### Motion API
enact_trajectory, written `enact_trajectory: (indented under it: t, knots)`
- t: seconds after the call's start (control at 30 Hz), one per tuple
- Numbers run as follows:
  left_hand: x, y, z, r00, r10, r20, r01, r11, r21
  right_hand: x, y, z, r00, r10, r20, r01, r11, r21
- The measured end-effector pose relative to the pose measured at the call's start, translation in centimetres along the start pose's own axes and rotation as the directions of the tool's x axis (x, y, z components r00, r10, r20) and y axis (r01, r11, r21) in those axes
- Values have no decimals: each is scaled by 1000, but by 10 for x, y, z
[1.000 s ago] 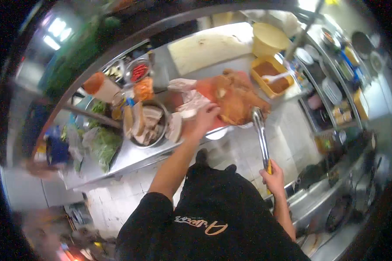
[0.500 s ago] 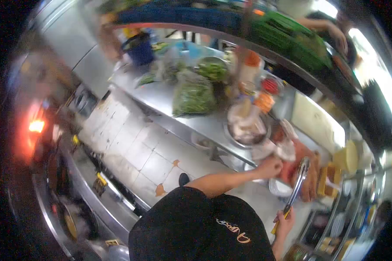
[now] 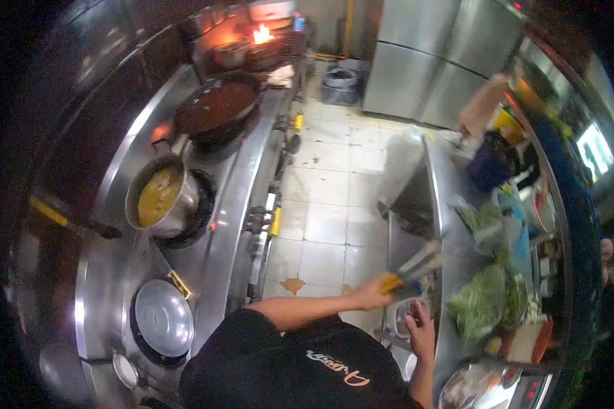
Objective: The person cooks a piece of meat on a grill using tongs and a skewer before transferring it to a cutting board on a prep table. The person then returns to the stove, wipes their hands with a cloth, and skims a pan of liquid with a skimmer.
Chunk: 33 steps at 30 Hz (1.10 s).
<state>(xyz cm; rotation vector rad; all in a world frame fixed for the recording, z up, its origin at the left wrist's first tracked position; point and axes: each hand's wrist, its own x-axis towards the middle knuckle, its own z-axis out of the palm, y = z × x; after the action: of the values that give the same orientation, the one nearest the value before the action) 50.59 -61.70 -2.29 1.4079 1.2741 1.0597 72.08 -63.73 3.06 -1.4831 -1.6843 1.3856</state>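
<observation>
My left hand [image 3: 374,293] is closed around the yellow handle end of a pair of metal tongs [image 3: 417,262]. The tongs point right toward the counter, their tips blurred by motion. Just below them my right hand [image 3: 421,328] is raised with fingers apart, holding nothing, beside the counter's edge. Behind it is a lower shelf with pale containers, partly hidden by the hands. On the counter [image 3: 447,269] to the right lies a clear bag of green vegetables [image 3: 479,301]. A metal bowl with pale contents [image 3: 476,388] sits nearer to me.
Along the left runs a stove [image 3: 225,211] with a pot of yellowish liquid [image 3: 158,198], a wok of dark red sauce [image 3: 218,109] and a lidded pan [image 3: 164,317]. Flames [image 3: 262,34] burn at the far end. A steel refrigerator [image 3: 409,78] and a lined bin [image 3: 341,85] stand beyond the tiled floor.
The tongs have passed from my right hand to my left. My view has swung left from the counter toward the stove and aisle, and both hands have left the red board.
</observation>
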Motion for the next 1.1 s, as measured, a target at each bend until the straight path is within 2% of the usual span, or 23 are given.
enact_trajectory:
  t: [0.03, 0.1, 0.13, 0.17, 0.2, 0.27, 0.3, 0.33, 0.4, 0.47, 0.53, 0.57, 0.63, 0.67, 0.7, 0.77, 0.8, 0.83, 0.9, 0.97, 1.0, 1.03, 1.1]
  knots:
    - [3, -11, -34, 994, -58, -92, 61, 998, 31, 19, -14, 7, 996, 34, 82, -34, 999, -4]
    - [2, -20, -98, 867, -309, -392, 387, 912, 137, 53, -19, 14, 970, 39, 241, -17, 996, -90]
    - [4, -81, -123, 828, -162, -536, 277, 950, 141, 69, -14, 18, 949, 46, 311, -6, 992, -129]
    - [-1, -103, -150, 743, -202, -638, 429, 875, 223, 82, 10, 19, 946, 109, 304, -31, 967, -252]
    - [-4, -119, -179, 661, -176, -729, 573, 746, 340, 95, 12, 18, 926, 183, 331, -87, 955, -284]
    - [-20, -153, -235, 519, -159, -840, 592, 776, 219, 127, 12, 17, 870, 321, 373, -186, 917, -354]
    - [-23, -153, -256, 425, -164, -890, 649, 741, 173, 143, 31, 13, 893, 266, 365, -118, 918, -380]
    - [-26, -149, -272, 326, -168, -931, 701, 704, 118, 162, 44, 8, 888, 266, 374, -125, 924, -361]
    - [-25, -126, -301, 249, -275, -928, 837, 543, 64, 206, 54, 1, 883, 266, 387, -138, 935, -327]
    - [-12, -102, -322, 168, -352, -921, 890, 457, -12, 261, 11, -5, 882, 274, 383, -110, 911, -397]
    - [-4, -111, -331, 0, -316, -949, 891, 430, -143, 328, -9, -4, 881, 245, 404, -59, 906, -420]
    - [-1, -115, -333, -84, -292, -953, 884, 419, -206, 359, -55, 5, 865, 224, 449, -7, 900, -436]
    - [12, -103, -341, -156, -323, -934, 909, 324, -264, 448, -57, 36, 832, 106, 544, 100, 937, -335]
    - [13, -102, -343, -189, -343, -920, 920, 266, -289, 487, -79, 58, 797, 37, 603, 211, 918, -336]
    - [4, -123, -343, -128, -260, -957, 946, 259, -196, 524, -113, 84, 751, -16, 661, 312, 890, -334]
    - [-13, -152, -339, -75, -196, -978, 966, 229, -120, 566, -200, 141, 690, -136, 711, 481, 820, -310]
    - [-11, -160, -344, -46, -157, -987, 973, 216, -79, 592, -219, 172, 623, -287, 728, 619, 749, -235]
    - [3, -147, -347, -104, -164, -981, 969, 204, -137, 612, -243, 204, 570, -361, 738, 664, 731, -156]
    - [36, -103, -347, -216, -178, -960, 952, 180, -247, 643, -276, 261, 487, -469, 737, 715, 698, -28]
    - [50, -108, -352, -139, 43, -989, 973, 193, -128, 666, -295, 308, 441, -536, 720, 729, 682, 61]
    - [58, -110, -355, -97, 146, -984, 980, 189, -69, 679, -298, 322, 448, -524, 724, 728, 685, 45]
    - [68, -112, -358, -105, 132, -986, 944, 326, -57, 692, -297, 336, 454, -509, 732, 725, 689, 29]
    - [97, -124, -380, -60, 135, -989, 916, 402, 0, 731, -303, 370, 447, -528, 722, 763, 647, 1]
